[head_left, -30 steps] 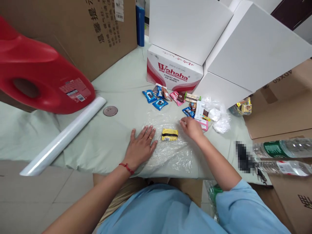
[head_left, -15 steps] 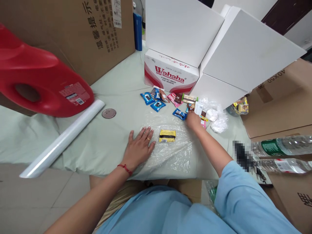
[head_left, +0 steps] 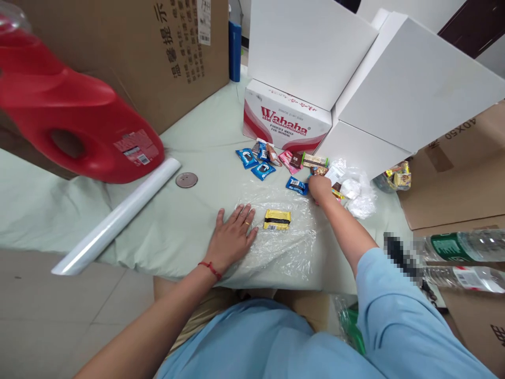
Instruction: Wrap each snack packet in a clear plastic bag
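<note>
Film (head_left: 294,250), clear and wrinkled, lies on the cloth-covered table (head_left: 205,152), with a yellow packet (head_left: 277,219) resting on it. The left hand (head_left: 232,234) rests flat at the film's left edge, palm down, fingers spread apart. The right hand (head_left: 321,189) is down among the snack packets (head_left: 263,170), just right of a blue packet (head_left: 296,185); whether its fingers are clamped on anything I cannot tell (the back of the hand hides them). Behind the snacks stands a Wahaha box (head_left: 288,116). Well to the left, a white roll (head_left: 118,216) lies beside a red jug (head_left: 98,121).
</note>
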`<act>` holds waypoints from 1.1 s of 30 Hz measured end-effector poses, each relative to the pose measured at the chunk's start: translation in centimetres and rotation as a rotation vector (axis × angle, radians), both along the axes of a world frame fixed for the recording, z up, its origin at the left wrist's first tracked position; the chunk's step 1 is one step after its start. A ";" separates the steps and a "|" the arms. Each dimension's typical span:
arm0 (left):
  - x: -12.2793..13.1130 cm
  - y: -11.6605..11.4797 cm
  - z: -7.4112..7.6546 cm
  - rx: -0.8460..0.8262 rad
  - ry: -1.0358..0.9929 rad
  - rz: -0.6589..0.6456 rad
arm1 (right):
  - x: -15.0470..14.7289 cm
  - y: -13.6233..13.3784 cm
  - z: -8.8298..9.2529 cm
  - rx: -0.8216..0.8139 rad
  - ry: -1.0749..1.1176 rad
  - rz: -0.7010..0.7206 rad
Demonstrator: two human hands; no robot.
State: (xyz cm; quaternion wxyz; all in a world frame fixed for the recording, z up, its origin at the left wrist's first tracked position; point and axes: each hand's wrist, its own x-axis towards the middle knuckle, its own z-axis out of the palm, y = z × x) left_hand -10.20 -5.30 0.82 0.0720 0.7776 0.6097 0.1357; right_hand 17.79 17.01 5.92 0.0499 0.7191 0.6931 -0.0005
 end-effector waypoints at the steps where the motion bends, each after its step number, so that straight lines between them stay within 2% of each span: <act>1: 0.0 0.0 0.0 -0.002 -0.003 0.000 | 0.4 -0.1 0.2 0.010 -0.004 0.003; 4: -0.1 0.0 0.0 -0.009 -0.021 0.002 | 2.4 -0.3 1.3 0.148 0.126 -0.023; 6: -0.1 0.0 -0.1 -0.012 -0.037 0.002 | 4.1 -0.5 2.3 0.309 0.444 -0.113; 8: -0.1 0.0 -0.1 -0.015 -0.050 0.000 | 5.5 -1.1 3.3 0.395 0.863 -0.221; 10: -0.1 0.0 -0.1 -0.015 -0.055 -0.001 | 6.2 -2.1 4.1 0.341 1.177 -0.237; 13: 0.0 0.0 -0.1 -0.008 -0.056 0.000 | 5.4 -4.7 4.5 0.195 1.356 -0.058; 16: 0.0 0.0 0.1 -0.008 -0.050 0.001 | 2.7 -8.0 4.0 0.096 1.266 0.181; 20: 0.1 -0.1 0.3 -0.017 -0.033 0.005 | -0.8 -11.9 2.1 0.031 0.956 0.579; 22: 0.1 -0.1 0.3 -0.019 -0.024 0.006 | -1.5 -12.8 0.9 -0.007 0.829 0.765; 24: 0.1 -0.1 0.3 -0.020 -0.018 0.010 | -1.4 -13.1 -0.1 -0.062 0.719 0.891; 26: 0.1 -0.1 0.3 -0.021 -0.016 0.012 | -0.6 -12.9 -0.6 -0.108 0.618 0.948; 28: 0.1 -0.1 0.2 -0.021 -0.019 0.011 | 0.2 -12.6 -0.6 -0.106 0.554 0.934; 31: 0.1 0.0 0.2 -0.017 -0.024 0.010 | 0.1 -12.7 0.6 -0.020 0.532 0.845; 33: 0.1 -0.1 0.2 -0.015 -0.024 0.012 | -1.1 -13.1 1.4 0.017 0.520 0.831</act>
